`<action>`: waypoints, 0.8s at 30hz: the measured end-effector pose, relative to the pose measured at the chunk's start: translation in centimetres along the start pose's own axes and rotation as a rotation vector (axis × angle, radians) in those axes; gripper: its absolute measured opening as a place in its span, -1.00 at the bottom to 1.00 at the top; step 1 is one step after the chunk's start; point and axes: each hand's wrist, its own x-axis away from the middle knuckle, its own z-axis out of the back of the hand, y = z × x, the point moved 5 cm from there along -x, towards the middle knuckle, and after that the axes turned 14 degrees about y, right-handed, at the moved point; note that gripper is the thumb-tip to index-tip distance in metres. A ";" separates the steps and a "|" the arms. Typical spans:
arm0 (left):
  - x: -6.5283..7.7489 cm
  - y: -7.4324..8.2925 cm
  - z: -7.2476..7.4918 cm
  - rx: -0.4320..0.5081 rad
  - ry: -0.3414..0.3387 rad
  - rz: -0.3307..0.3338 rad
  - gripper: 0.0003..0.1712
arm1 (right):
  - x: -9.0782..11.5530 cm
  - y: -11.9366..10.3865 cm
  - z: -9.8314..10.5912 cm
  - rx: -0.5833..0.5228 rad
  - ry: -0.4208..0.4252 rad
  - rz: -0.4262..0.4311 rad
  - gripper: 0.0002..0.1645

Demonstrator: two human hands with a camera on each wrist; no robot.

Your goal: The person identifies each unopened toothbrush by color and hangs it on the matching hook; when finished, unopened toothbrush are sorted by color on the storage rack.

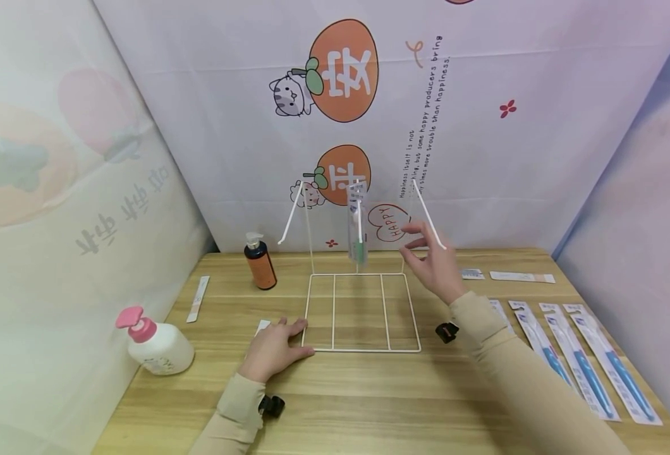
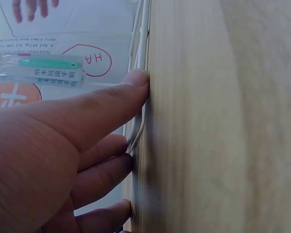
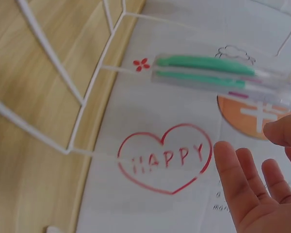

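Observation:
A white wire rack (image 1: 361,351) stands on the wooden table, with three prongs reaching forward at its top. Packaged toothbrushes with green handles (image 1: 359,253) hang on the middle prong; two green handles (image 3: 203,63) show in the right wrist view. My left hand (image 1: 271,349) rests at the rack's front left corner, thumb and fingertips spread apart and touching the wire (image 2: 141,48). Behind the right prong (image 1: 428,215), my right hand (image 1: 434,259) is raised with nothing in it. Its fingers (image 3: 233,170) are loosely bent, and thumb and forefinger are apart.
Blue-handled toothbrushes in packs (image 1: 582,366) lie at the right. Slim white packets (image 1: 521,277) lie at the back right, and another packet (image 1: 198,299) at the left. A dark pump bottle (image 1: 261,265) and a white pump bottle with pink top (image 1: 161,347) stand left. A printed cloth (image 1: 483,158) hangs behind.

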 end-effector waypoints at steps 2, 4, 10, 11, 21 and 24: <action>0.0 0.0 0.1 0.002 -0.001 0.004 -0.18 | 0.2 1.0 1.0 0.000 0.015 -0.011 -0.48; 0.0 0.1 0.1 0.004 -0.003 0.007 -0.19 | 0.4 2.3 2.0 -0.004 0.006 -0.033 -0.47; 0.0 0.0 0.0 0.003 -0.002 0.006 -0.19 | 1.5 4.9 5.6 0.052 -0.054 -0.075 -0.49; 0.0 -0.1 0.0 0.003 -0.001 0.006 -0.19 | 1.7 5.3 6.3 0.072 -0.061 -0.081 -0.49; 0.1 0.0 0.0 0.019 -0.001 0.011 -0.19 | 4.4 9.0 11.9 0.218 -0.121 -0.150 -0.41; 0.1 0.0 0.0 0.017 0.002 0.010 -0.20 | 5.2 10.2 13.1 0.245 -0.153 -0.181 -0.38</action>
